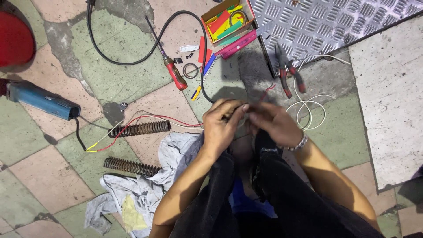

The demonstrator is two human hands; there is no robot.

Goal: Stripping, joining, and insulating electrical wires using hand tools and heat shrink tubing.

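While blurred, both hands' fingers [233, 108] pinched around a small, unreadable part [243, 115].

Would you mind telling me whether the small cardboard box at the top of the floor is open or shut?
Open: the cardboard box has no lid over it, and the coloured strips inside show from above.

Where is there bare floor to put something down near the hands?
Bare tiles lie left of the two coil springs, below the blue power tool. The pale slab right of the white wire loop is free too. It is crowded above the hands: screwdriver, pliers, black cable, cardboard box.
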